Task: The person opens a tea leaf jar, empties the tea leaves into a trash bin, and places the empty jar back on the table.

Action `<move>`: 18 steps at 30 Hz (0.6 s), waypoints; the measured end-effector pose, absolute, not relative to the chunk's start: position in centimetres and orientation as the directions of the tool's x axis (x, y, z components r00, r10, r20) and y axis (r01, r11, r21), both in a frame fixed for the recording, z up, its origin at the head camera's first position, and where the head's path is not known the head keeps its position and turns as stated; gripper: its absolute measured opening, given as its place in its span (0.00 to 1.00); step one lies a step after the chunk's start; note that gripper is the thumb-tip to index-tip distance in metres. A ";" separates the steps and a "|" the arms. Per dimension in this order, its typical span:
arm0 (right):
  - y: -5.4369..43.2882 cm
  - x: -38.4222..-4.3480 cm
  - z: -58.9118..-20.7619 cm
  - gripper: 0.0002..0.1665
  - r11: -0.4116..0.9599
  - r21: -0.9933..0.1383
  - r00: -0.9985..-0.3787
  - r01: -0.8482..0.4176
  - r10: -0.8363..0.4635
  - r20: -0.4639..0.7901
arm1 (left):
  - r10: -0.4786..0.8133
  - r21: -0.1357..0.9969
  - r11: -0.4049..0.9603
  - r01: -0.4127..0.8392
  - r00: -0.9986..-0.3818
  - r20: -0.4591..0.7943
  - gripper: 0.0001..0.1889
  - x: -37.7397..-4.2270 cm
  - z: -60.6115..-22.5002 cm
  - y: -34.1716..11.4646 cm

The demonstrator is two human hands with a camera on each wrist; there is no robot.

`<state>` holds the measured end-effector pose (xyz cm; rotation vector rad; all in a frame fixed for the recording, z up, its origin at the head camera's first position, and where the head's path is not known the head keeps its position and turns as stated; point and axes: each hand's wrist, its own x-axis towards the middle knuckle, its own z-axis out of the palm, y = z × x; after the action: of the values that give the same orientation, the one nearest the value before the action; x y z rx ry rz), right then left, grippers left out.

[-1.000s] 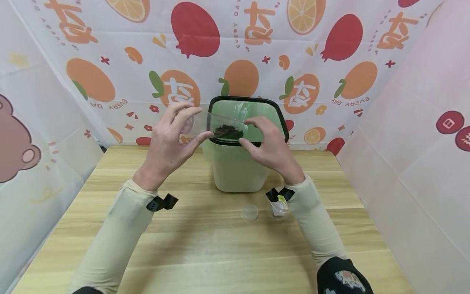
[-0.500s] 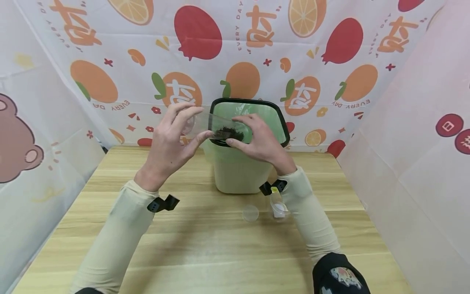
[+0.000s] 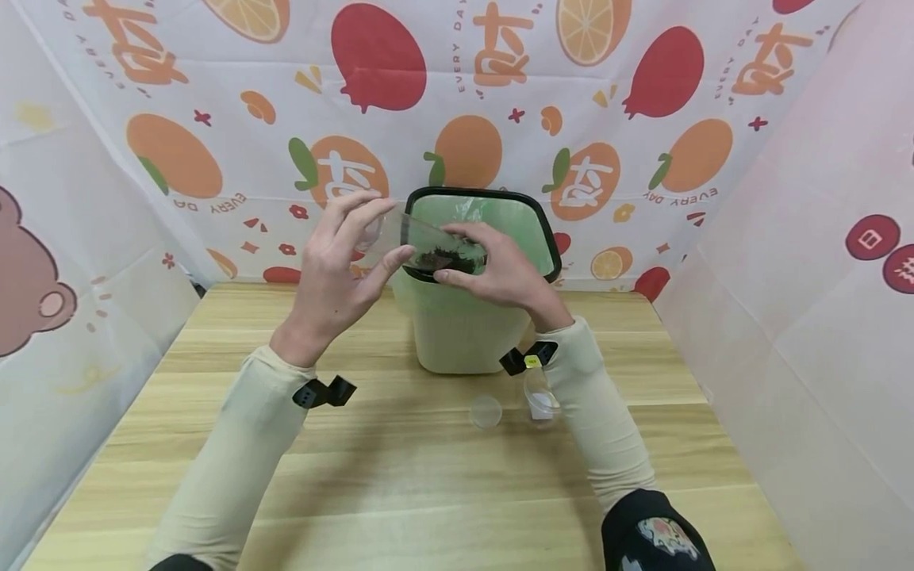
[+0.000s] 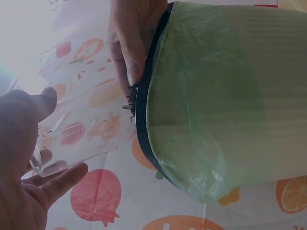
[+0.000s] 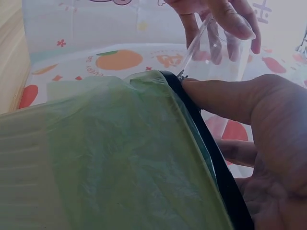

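My left hand [image 3: 336, 262] holds the base end of a clear cup [image 3: 391, 231] between thumb and fingers. The cup lies tilted on its side, its mouth toward the right over a pale bin [image 3: 467, 337]. Dark dry shreds [image 3: 437, 259] show toward the mouth end. My right hand [image 3: 510, 270] grips around that end, thumb below and fingers above; part of the mouth is hidden behind it. In the right wrist view, the right thumb [image 5: 220, 98] lies by the bin's black rim [image 5: 211, 148], close to a few dark bits.
A green bag [image 3: 514, 218] lines the bin and folds over its outside. In front on the wooden table [image 3: 400, 492] lie a round translucent disc [image 3: 486, 412] and a small clear container [image 3: 541, 406] with something white in it. A fruit-print cloth [image 3: 286, 119] hangs behind.
My right hand has shifted left, from the cup's mouth to around that end of it. The dark shreds reach slightly farther right. My left hand stays nearly in place.
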<state>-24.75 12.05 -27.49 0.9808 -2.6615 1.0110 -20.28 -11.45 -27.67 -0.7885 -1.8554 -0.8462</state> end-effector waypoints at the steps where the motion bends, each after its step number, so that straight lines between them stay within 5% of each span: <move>1: 12.0 -24.7 -27.6 0.38 0.565 -0.548 -0.781 -0.617 -0.528 0.334 | 0.163 0.226 0.554 0.802 -0.370 0.915 0.30 -20.3 -27.7 -11.4; 18: 11.5 -24.3 -28.0 0.40 0.581 -0.537 -0.789 -0.611 -0.502 0.355 | 0.108 0.243 0.536 0.808 -0.352 0.930 0.31 -20.7 -27.4 -10.0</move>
<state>-24.34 11.54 -28.03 0.9386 -2.6446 0.9932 -20.69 -10.00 -27.44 -0.7615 -1.7971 -0.8974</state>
